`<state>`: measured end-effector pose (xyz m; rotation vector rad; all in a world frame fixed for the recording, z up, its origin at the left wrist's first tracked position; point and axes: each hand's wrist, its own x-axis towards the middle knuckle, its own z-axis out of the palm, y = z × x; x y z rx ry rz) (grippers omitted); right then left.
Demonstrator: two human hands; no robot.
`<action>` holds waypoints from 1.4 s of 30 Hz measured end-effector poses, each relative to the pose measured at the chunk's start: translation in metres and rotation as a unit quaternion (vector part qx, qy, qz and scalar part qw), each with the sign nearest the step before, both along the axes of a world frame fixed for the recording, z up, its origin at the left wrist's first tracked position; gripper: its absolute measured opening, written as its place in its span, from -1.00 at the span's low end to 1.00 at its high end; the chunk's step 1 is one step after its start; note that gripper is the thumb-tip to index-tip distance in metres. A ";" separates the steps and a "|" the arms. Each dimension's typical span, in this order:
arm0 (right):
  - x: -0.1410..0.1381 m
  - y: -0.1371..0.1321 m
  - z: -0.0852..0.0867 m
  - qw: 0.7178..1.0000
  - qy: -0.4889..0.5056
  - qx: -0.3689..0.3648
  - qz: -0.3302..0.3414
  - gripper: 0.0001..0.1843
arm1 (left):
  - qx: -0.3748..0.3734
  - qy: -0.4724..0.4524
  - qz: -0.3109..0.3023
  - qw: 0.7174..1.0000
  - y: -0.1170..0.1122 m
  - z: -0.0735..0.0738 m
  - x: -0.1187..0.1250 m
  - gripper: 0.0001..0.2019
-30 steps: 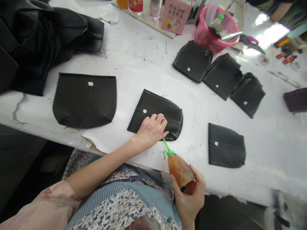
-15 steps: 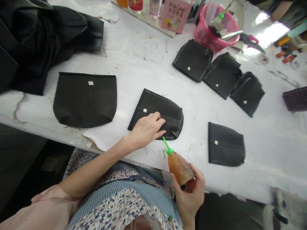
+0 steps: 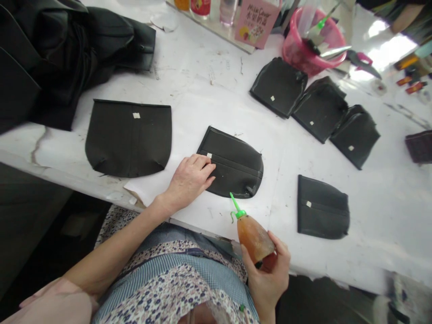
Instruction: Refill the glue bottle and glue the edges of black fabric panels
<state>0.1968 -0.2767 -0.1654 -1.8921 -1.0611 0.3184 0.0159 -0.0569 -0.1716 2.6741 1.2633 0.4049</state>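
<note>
My right hand (image 3: pixel 270 274) is wrapped round a glue bottle (image 3: pixel 254 238) with amber contents and a green nozzle. The nozzle tip meets the near edge of a black leather-like piece (image 3: pixel 236 157), which has a rounded end, a centre seam and a small white tag. A shiny wet-looking line shows along part of its rim. On the piece's left end rests my left hand (image 3: pixel 191 182), fingers loosely bent, thumb apart, gripping nothing. A wider black piece (image 3: pixel 130 139) lies to the left, and a similar small piece (image 3: pixel 323 208) to the right.
Three more black pieces (image 3: pixel 319 108) lie in an overlapping row at the back right, before a pink basket (image 3: pixel 312 49) of tools. Crumpled black material (image 3: pixel 67 58) covers the back left. A pink box (image 3: pixel 258 22) and bottles stand on a board behind.
My left hand has slid left along the piece, away from the nozzle, uncovering more of the near edge. The bottle stays at that edge in my right hand. The view has shifted slightly.
</note>
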 end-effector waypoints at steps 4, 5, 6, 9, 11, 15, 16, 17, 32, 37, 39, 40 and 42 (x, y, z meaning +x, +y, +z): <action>-0.001 0.000 -0.001 1.000 -0.003 -0.005 -0.001 -0.35 | -0.001 -0.010 0.004 1.000 -0.001 -0.002 -0.001 -0.76; -0.001 0.000 -0.001 1.000 -0.005 -0.004 0.000 -0.36 | 0.000 -0.013 0.005 1.000 -0.001 -0.002 -0.001 -0.75; -0.002 0.001 -0.001 1.000 -0.005 -0.003 0.002 -0.36 | 0.001 -0.015 0.006 1.000 -0.001 -0.003 -0.001 -0.75; -0.005 0.003 0.000 1.000 0.002 -0.002 0.004 -0.34 | 0.005 -0.021 0.009 1.000 -0.002 -0.005 -0.001 -0.76; -0.007 0.005 0.001 1.000 0.003 -0.006 0.001 -0.34 | 0.006 -0.024 0.011 1.000 -0.002 -0.006 -0.001 -0.76; -0.010 0.008 0.001 1.000 0.010 -0.008 0.009 -0.35 | 0.001 -0.032 0.011 0.999 -0.001 -0.007 -0.001 -0.76; -0.010 0.009 0.001 1.000 0.012 -0.006 0.015 -0.35 | 0.000 -0.035 0.011 0.999 -0.001 -0.007 -0.001 -0.75; -0.011 0.010 0.001 1.000 0.013 -0.003 0.021 -0.35 | -0.001 -0.040 0.010 0.999 -0.001 -0.007 -0.001 -0.75; -0.016 0.018 -0.001 0.998 0.038 0.005 0.051 -0.33 | 0.010 -0.244 0.071 0.967 0.003 -0.018 -0.006 -0.89; -0.020 0.023 0.001 0.997 0.042 0.004 0.061 -0.33 | -0.010 -0.295 0.092 0.951 0.004 -0.018 -0.007 -0.89; -0.023 0.026 0.002 0.997 0.048 0.002 0.058 -0.35 | -0.023 -0.305 0.100 0.947 0.005 -0.019 -0.007 -0.89; -0.024 0.028 0.003 0.997 0.051 0.002 0.056 -0.35 | -0.027 -0.308 0.103 0.945 0.005 -0.019 -0.007 -0.88; -0.026 0.031 0.003 0.997 0.052 0.005 0.059 -0.36 | -0.034 -0.312 0.107 0.944 0.005 -0.020 -0.008 -0.86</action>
